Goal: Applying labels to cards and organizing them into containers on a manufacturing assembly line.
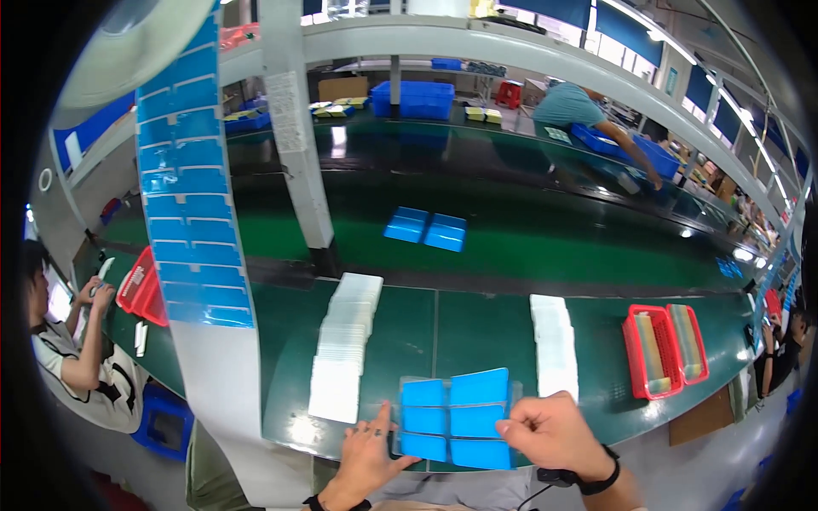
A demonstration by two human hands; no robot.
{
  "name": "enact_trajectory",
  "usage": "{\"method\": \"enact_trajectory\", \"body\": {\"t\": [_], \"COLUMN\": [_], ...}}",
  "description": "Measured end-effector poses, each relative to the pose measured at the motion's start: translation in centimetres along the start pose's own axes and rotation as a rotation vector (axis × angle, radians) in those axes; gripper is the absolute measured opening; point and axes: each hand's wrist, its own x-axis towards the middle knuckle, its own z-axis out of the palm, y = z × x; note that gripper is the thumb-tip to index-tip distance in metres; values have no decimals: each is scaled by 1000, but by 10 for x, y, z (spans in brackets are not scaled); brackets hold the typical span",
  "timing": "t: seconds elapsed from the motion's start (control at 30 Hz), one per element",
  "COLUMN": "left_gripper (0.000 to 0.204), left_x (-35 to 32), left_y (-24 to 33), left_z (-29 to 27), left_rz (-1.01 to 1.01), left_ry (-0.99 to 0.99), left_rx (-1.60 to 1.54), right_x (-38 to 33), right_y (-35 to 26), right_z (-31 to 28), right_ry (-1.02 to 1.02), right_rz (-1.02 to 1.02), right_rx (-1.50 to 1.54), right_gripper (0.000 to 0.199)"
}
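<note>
In front of me at the table's near edge lies a clear sheet bearing two columns of bright blue film rectangles [477, 419]. My left hand [366, 456] rests beside its left edge, fingers spread and holding nothing. With bent fingers closed in a pinch, my right hand [558, 434] grips the sheet's right side at a blue piece. A fanned row of white flat pieces [342, 341] lies ahead of my left hand. Another white row [554, 341] runs just beyond my right hand.
A hanging strip of blue labels [198, 213] drops from a roll at left. Red baskets [652, 349] stand at right, another red basket [146, 289] at left. Two blue pieces [426, 228] lie on the green belt. A metal post [294, 128] rises ahead. Other people work left, right and across.
</note>
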Motion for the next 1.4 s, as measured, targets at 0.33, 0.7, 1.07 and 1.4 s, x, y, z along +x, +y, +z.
{"method": "enact_trajectory", "body": {"t": [0.33,0.7,1.07,1.4], "left_gripper": [46,42,46,42], "left_x": [1,8,-2,-19], "left_y": [-59,-98,-86,-70], "left_z": [-57,-60,-47,-52], "left_rz": [152,269,258,170], "left_ry": [186,218,219,214], "left_rx": [100,538,562,450], "right_x": [152,16,-68,-58], "right_y": [-27,142,188,186], "right_z": [-214,-160,-77,-45], "right_ry": [498,425,387,410], "right_rz": [-47,176,180,-295], "right_rx": [-455,-288,-161,-937], "right_gripper": [38,19,10,34]}}
